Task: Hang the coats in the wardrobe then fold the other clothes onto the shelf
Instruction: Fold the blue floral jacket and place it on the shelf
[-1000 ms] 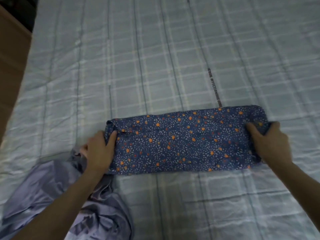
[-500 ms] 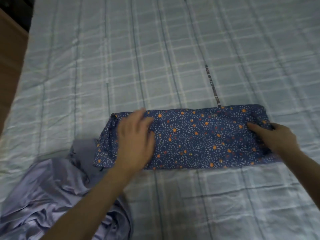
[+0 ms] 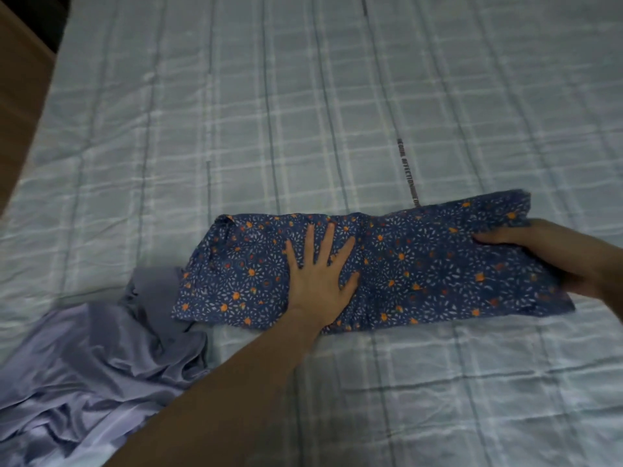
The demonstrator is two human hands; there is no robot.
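On the bed (image 3: 337, 96), left hand (image 3: 318, 278) presses flat mid-garment (image 3: 421, 261); right hand (image 3: 546, 254) grips its end, likely about to fold it leftward.

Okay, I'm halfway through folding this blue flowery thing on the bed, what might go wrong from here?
1. The left hand presses flat only at the middle of the floral garment, so its free left end may bunch or shift as you fold.
2. The right hand grips the right end, lifted and uneven; folded over like that, the edges may not line up.
3. The garment's left corner overlaps the lilac garment, which might drag along.
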